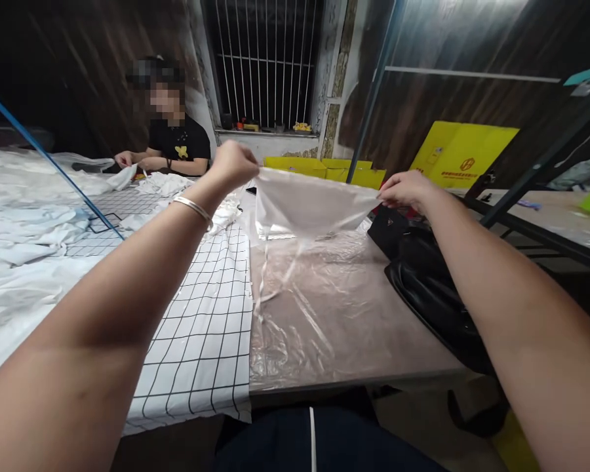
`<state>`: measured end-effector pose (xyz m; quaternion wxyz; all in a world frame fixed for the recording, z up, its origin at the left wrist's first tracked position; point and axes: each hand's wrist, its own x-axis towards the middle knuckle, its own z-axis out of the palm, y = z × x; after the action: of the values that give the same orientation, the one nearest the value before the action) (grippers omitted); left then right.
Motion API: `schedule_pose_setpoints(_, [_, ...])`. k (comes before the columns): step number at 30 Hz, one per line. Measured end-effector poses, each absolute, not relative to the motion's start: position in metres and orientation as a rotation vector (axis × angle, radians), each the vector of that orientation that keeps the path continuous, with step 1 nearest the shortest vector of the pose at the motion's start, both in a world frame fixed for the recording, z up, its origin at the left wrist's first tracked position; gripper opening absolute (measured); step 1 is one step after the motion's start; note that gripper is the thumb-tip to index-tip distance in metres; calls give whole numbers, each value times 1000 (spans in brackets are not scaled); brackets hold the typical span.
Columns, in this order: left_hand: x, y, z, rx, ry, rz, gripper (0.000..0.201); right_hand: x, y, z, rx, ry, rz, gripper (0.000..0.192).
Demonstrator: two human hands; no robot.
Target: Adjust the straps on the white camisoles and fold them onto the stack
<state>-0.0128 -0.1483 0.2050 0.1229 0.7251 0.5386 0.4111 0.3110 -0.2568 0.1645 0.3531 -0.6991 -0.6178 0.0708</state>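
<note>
With fingertips (pixel 254 164) of the left hand (pixel 233 160) and the right hand (pixel 409 189) pinched together on opposite ends of one edge, holds a white cloth (pixel 319 200) out in front, both arms stretched forward. Lies directly between the two hands, long axis along that upper edge, running left to right and dipping slightly toward the right. Touches both sets of fingers, so nearer to neither hand. Hangs from the pinched edge in a shallow sag, above the far part of a plastic-covered table (pixel 334 321). Trails thin white ties (pixel 260 301) from the lower side, too blurred to tell whether resting on the plastic. Has a checked tablecloth (pixel 201 328) to the left and a black bag (pixel 432 288) to the right. Farther left, loose white fabric (pixel 19 229) and a seated person in a black shirt (pixel 184 141).
</note>
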Motion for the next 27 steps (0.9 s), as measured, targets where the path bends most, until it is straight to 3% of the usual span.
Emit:
schedule_pose_setpoints(2, [-16, -158, 206, 1958, 1429, 1308, 28, 313, -262, 162, -1806, -1580, 177, 15])
schedule_pose_setpoints(4, [-23, -184, 180, 1815, 1312, 1327, 11, 317, -275, 152, -1823, -1574, 191, 13])
schedule_pose_setpoints(10, [-47, -300, 12, 1895, 1379, 721, 14, 314, -353, 62, -1898, -1551, 371, 11])
schedule_pose_setpoints(13, [-46, -339, -31, 2162, 1427, 582, 8, 296, -391, 0, -1962, -1445, 506, 14])
schedule_pose_setpoints(19, [-23, -345, -32, 2536, 1407, 453, 14, 275, -411, -55, -2068, -1379, 173, 14])
schedule_pose_setpoints(21, [-23, -340, -29, 2487, 1420, 662, 24, 278, -409, -53, -2111, -1374, 149, 8])
schedule_pose_setpoints(24, [-32, -334, -21, 2367, 1500, 1079, 22, 288, -406, -44, -2111, -1312, 11, 4])
schedule_pose_setpoints(27, [-43, -328, -11, 2360, 1578, 1192, 20, 296, -398, -39, -2043, -1258, -75, 8])
